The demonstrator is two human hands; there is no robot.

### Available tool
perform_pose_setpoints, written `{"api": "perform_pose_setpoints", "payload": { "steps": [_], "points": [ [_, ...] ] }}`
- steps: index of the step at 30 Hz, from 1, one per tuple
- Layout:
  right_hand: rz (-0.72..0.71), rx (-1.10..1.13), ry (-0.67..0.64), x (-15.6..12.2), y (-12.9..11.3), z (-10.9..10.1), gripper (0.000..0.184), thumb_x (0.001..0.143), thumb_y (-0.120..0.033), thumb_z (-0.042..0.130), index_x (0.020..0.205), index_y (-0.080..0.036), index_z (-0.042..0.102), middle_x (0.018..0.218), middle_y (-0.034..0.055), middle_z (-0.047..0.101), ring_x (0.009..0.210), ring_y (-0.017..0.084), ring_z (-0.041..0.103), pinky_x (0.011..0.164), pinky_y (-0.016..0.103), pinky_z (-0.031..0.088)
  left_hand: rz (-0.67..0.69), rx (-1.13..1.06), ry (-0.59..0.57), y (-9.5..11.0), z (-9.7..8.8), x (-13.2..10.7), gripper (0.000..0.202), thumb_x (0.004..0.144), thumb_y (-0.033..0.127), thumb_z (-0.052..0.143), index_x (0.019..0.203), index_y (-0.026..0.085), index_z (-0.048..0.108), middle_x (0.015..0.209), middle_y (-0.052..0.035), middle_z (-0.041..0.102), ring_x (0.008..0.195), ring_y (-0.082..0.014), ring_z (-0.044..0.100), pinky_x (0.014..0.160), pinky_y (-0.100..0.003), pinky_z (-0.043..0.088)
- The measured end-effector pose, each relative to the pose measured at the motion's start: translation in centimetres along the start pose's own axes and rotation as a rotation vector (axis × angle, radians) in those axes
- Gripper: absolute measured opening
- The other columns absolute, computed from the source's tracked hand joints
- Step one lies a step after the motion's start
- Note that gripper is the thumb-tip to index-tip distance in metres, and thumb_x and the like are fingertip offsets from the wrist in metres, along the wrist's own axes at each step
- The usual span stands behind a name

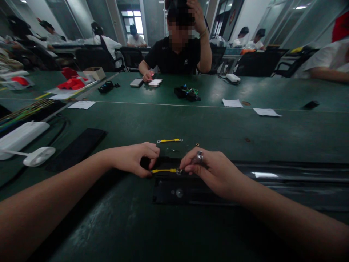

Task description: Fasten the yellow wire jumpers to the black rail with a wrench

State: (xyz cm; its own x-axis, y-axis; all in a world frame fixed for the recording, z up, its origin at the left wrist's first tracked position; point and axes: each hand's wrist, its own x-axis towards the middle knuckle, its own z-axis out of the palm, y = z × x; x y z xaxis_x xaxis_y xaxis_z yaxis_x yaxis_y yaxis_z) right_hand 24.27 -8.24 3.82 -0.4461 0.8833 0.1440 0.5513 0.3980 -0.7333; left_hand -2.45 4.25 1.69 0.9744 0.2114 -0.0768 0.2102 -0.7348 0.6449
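A short yellow wire [164, 170] with metal ring ends lies across a long black metal part [191, 189] on the green table. My left hand [136, 158] pinches the wire's left end. My right hand [211, 171] is closed on the wire's right ring end, fingertips pressed at a hole in the black part; a small silver piece [200, 157] sits on or between its fingers. A second yellow wire [169, 140] lies loose just beyond, with tiny screws or washers [172, 149] beside it.
A person in black sits across the table [136, 120] near a phone [136, 83] and a small circuit board [188, 92]. Paper slips [232, 103], a white device [20, 136], a black pad [79, 147] and red items [71, 83] lie to the sides. Other people sit behind.
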Motion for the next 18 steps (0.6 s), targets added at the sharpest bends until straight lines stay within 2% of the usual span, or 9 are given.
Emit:
{"api": "perform_pose_setpoints", "payload": {
  "steps": [7,18],
  "points": [
    [-0.007,-0.012,-0.017,-0.22,0.27,0.12,0.018,0.099,-0.012,0.048,0.102,-0.021,0.063,0.095,0.0033,0.072,0.085,0.019,0.068,0.076,0.033,0.050,0.003,0.002,0.008,0.05,0.01,-0.12,0.016,0.079,0.017,0.078,0.077,0.019,0.063,0.090,0.0029,0.064,0.097,-0.0190,0.057,0.097,-0.034,0.035],
    [0.011,-0.021,-0.044,-0.14,0.19,0.13,0.015,0.100,-0.014,0.049,0.103,-0.021,0.063,0.095,0.0032,0.071,0.084,0.018,0.068,0.074,0.032,0.050,-0.010,0.003,0.004,-0.03,0.02,-0.10,0.016,0.080,0.018,0.078,0.078,0.020,0.062,0.092,0.0031,0.064,0.099,-0.0187,0.057,0.099,-0.033,0.034]
  ]
}}
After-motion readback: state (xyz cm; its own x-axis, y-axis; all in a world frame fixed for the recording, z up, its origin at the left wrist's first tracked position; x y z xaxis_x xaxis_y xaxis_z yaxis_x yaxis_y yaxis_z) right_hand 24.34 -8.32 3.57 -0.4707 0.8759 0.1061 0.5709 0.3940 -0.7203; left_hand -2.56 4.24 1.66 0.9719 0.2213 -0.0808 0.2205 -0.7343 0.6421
